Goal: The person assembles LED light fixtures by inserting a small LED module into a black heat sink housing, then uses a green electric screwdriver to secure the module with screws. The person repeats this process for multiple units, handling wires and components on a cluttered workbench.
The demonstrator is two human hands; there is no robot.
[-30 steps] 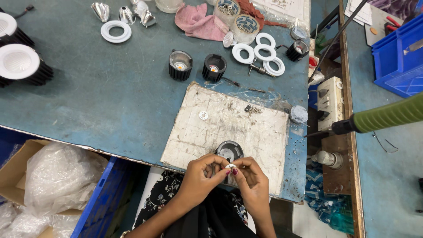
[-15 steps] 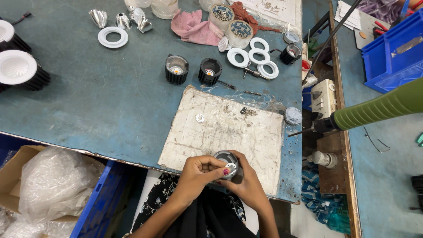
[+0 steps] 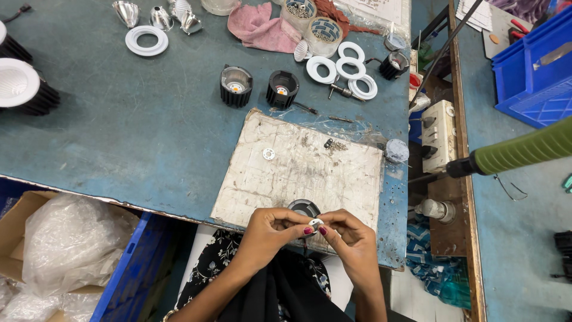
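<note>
Both my hands meet at the near edge of a worn white board (image 3: 310, 167) on the blue bench. My left hand (image 3: 271, 229) and my right hand (image 3: 348, 235) pinch a small white round part (image 3: 315, 223) between their fingertips. Just behind the fingers a black finned lamp housing (image 3: 304, 208) stands on the board, partly hidden by my hands. A small white disc (image 3: 269, 154) and a few loose screws (image 3: 332, 144) lie farther back on the board.
Two black lamp housings (image 3: 236, 85) (image 3: 282, 89) stand behind the board, with white rings (image 3: 344, 68), tape rolls (image 3: 323, 30), a pink cloth (image 3: 262, 27) and silver reflectors (image 3: 158, 15) beyond. A green-handled tool (image 3: 518, 152) hangs at right. A switch box (image 3: 441, 134) and blue bins (image 3: 530, 65) sit right; a box of plastic bags (image 3: 71, 250) lower left.
The view has shifted slightly. My hands stay together at the board's near edge, still working the small white part by the black housing.
</note>
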